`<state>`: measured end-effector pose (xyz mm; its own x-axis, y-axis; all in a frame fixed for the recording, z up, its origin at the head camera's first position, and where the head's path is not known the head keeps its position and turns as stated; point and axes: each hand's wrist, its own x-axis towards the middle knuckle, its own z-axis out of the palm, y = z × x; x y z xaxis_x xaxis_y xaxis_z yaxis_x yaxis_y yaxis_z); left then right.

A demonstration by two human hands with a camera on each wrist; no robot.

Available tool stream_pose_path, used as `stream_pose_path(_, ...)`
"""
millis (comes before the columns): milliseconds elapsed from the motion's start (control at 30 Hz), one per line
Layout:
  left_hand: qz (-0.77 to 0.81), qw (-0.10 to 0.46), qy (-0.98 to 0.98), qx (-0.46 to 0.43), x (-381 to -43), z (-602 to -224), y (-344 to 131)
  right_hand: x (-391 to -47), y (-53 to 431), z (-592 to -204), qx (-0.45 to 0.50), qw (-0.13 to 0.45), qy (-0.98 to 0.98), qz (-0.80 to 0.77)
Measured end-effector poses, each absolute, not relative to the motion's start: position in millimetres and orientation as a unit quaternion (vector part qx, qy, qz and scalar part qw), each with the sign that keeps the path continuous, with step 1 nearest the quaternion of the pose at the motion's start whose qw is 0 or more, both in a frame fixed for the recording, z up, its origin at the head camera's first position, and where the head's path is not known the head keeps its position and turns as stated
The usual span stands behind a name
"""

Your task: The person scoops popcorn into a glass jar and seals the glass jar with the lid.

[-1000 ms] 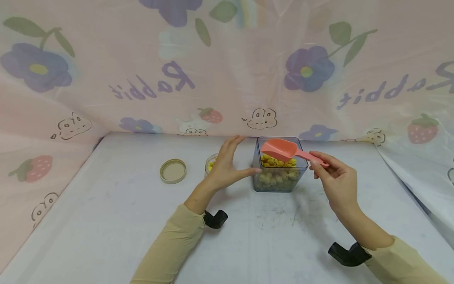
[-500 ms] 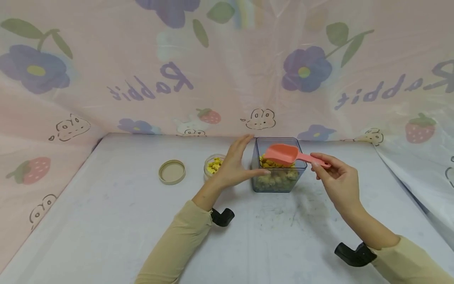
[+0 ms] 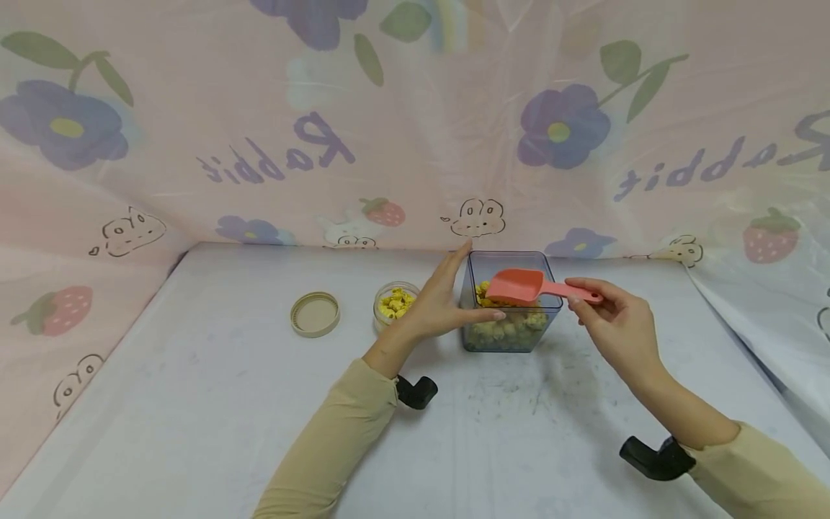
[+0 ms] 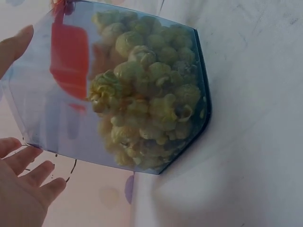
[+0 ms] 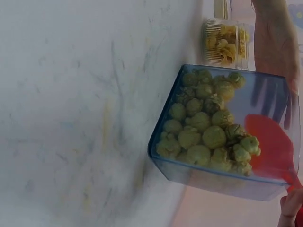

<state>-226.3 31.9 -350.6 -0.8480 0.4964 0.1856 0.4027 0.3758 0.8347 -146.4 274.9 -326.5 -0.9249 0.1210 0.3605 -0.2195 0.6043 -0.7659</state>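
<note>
A clear bluish square container (image 3: 547,277) stands on the table, partly filled with yellow popcorn (image 5: 199,123). My left hand (image 3: 437,306) reaches around its left side, thumb across the front and fingers extended toward the back; in the left wrist view the fingertips are right at the wall near the rim. With thumb and fingers my right hand (image 3: 619,324) pinches the handle of a coral-pink scoop (image 3: 515,286). The scoop's bowl is inside the container's mouth, low over the popcorn, and shows red through the wall in both wrist views.
Left of the container stands a small clear jar (image 3: 378,322) with yellow popcorn in it, partly covered by my left hand. Farther left lies a round beige lid (image 3: 315,314). A pink patterned curtain (image 3: 415,144) closes off the back of the white table (image 3: 194,404).
My left hand has moved right, from in front of the jar to the container's side, uncovering more of the jar. The scoop has dipped from above the rim into the container.
</note>
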Motion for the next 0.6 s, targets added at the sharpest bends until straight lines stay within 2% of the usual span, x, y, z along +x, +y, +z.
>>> stream_pose_path(600, 0.562, 0.076, 0.772, 0.288, -235, -360, 35, -153, 272, -307, 0.104, 0.250, -0.919, 0.287)
